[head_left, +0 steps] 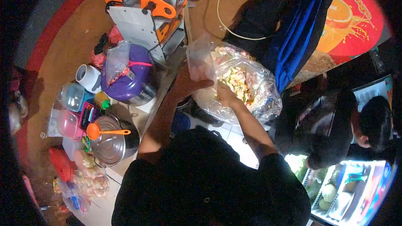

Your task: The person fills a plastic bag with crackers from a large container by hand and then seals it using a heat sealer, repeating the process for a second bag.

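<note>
A large clear plastic bag (268, 96) full of pale, cut food pieces (236, 81) lies open in front of me. My right hand (228, 95) reaches in at its left side, fingers at the pieces; what they hold, if anything, is too small to tell. A smaller clear bag (201, 60) stands upright at the big bag's left edge. My left hand (194, 84) is wrapped round the lower part of this small bag, its thumb pointing right.
Left on the counter are a purple-lidded pot (134, 65), a steel pot (111, 142) with an orange ladle (94, 132), and plastic containers (73, 96). A sealing machine (136, 25) stands behind. People and a lit display case (343, 188) are at right.
</note>
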Motion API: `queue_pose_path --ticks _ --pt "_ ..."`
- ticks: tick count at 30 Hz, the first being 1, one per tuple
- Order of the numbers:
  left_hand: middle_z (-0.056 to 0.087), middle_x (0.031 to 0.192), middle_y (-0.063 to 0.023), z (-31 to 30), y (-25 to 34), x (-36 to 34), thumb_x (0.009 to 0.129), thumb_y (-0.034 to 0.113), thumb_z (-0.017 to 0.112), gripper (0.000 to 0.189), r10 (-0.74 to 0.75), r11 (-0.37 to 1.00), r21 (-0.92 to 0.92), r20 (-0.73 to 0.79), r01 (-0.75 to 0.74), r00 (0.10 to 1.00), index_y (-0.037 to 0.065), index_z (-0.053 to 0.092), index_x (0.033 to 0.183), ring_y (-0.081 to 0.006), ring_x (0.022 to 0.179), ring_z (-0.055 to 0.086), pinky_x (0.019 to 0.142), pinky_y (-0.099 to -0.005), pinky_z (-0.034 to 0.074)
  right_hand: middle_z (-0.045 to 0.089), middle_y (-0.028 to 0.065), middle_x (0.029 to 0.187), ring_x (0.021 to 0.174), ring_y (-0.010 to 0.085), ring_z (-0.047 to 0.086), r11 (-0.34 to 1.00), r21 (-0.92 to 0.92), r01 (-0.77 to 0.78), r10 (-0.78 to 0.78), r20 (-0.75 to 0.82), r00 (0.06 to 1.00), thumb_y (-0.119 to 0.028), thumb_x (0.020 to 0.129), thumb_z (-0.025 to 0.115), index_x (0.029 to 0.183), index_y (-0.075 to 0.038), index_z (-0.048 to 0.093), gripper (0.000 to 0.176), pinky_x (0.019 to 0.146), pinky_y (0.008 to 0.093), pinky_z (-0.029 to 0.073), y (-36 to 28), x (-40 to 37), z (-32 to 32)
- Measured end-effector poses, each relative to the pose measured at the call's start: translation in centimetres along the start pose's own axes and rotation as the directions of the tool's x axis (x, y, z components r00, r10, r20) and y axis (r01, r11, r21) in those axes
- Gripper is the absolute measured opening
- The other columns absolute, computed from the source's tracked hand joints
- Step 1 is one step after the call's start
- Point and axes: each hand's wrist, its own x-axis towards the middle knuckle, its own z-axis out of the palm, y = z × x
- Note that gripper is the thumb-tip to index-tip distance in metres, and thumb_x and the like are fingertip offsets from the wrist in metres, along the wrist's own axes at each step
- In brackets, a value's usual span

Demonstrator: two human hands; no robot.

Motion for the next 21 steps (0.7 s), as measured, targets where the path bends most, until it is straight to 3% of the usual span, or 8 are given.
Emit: queue_pose_path --ticks 1,3,7,10,13,17,18,21 --pt "0.065 0.101 -0.0111 -0.1 -0.6 0.0 0.062 0.033 0.087 0.059 -0.001 1.0 0.006 -0.002 0.001 1.0 0.003 0.063 0.106 -0.0186 0.093 0.06 0.086 -0.0354 0.049 0.047 0.0188 0.134 0.121 0.0352 0.049 1.0 0.005 0.004 -0.004 -0.001 1.0 -0.025 0.073 0.075 0.137 -0.011 0.04 0.074 0.098 0.044 0.043 -1.3 0.3 -1.3" --pt "0.063 0.106 -0.0105 -0.5 -1.0 0.1 0.064 0.032 0.086 0.061 -0.101 0.991 -0.087 0.065 0.106 0.993 0.003 0.06 0.112 -0.0187 0.095 0.059 0.085 -0.0358 0.049 0.045 0.0199 0.137 0.125 0.0368 0.046 0.958 0.137 -0.252 0.194 0.338 0.921 -0.022 0.076 0.073 0.139 -0.013 0.038 0.073 0.103 0.0433 0.041 -3.3 0.5 -4.2" --pt "0.062 0.111 -0.0118 -1.5 -0.5 0.7 0.067 0.033 0.085 0.067 -0.309 0.943 0.185 0.166 0.278 0.936 0.002 0.056 0.119 -0.0251 0.101 0.058 0.088 -0.0389 0.048 0.045 0.0196 0.138 0.126 0.0384 0.045 0.959 0.25 -0.134 0.082 0.209 0.974 -0.017 0.08 0.069 0.141 -0.007 0.033 0.072 0.103 0.0424 0.04 -2.1 0.4 -2.7" --pt "0.064 0.102 -0.0099 -1.4 -1.8 0.7 0.067 0.033 0.085 0.064 -0.297 0.931 0.262 0.134 0.255 0.946 0.002 0.058 0.116 -0.0235 0.093 0.059 0.083 -0.0381 0.049 0.045 0.019 0.138 0.126 0.0376 0.045 0.952 0.261 -0.157 0.087 0.26 0.962 -0.013 0.08 0.066 0.141 -0.003 0.032 0.07 0.102 0.0427 0.041 -3.4 0.2 -4.3" --pt "0.063 0.098 -0.01 -1.0 -2.6 0.3 0.066 0.034 0.085 0.064 -0.116 0.993 0.014 -0.049 0.117 0.992 0.002 0.058 0.115 -0.0227 0.089 0.058 0.082 -0.0366 0.049 0.047 0.0191 0.137 0.126 0.0363 0.046 0.928 0.269 -0.256 0.182 0.273 0.945 -0.012 0.078 0.066 0.141 -0.007 0.033 0.071 0.102 0.0426 0.04 -4.3 0.1 -5.3" --pt "0.062 0.086 -0.0067 -1.2 -2.4 0.8 0.063 0.033 0.087 0.058 -0.154 0.973 0.179 0.038 0.145 0.987 0.004 0.06 0.105 -0.0191 0.079 0.057 0.074 -0.0344 0.049 0.051 0.0191 0.133 0.123 0.0355 0.049 0.974 0.152 -0.166 0.126 0.244 0.962 -0.012 0.078 0.066 0.132 -0.008 0.045 0.058 0.101 0.0424 0.041 -3.5 -0.3 -3.9" --pt "0.06 0.076 -0.0023 -1.2 -2.0 0.9 0.061 0.029 0.088 0.049 -0.119 0.968 0.228 0.059 0.103 0.991 0.007 0.061 0.096 -0.0149 0.069 0.055 0.067 -0.0341 0.048 0.055 0.0185 0.127 0.118 0.0349 0.053 0.97 0.199 -0.14 0.105 0.179 0.978 -0.014 0.077 0.068 0.125 -0.009 0.05 0.052 0.099 0.0419 0.043 -3.3 -0.3 -4.1" --pt "0.062 0.078 -0.0027 -0.7 -0.9 0.5 0.062 0.029 0.088 0.051 -0.038 0.971 0.236 -0.035 0.045 0.999 0.007 0.061 0.1 -0.015 0.071 0.058 0.069 -0.0342 0.049 0.061 0.0181 0.114 0.105 0.0327 0.06 0.943 0.298 -0.15 0.135 0.07 0.988 -0.019 0.074 0.073 0.117 -0.007 0.055 0.048 0.091 0.0388 0.047 -2.7 -1.2 -5.1"
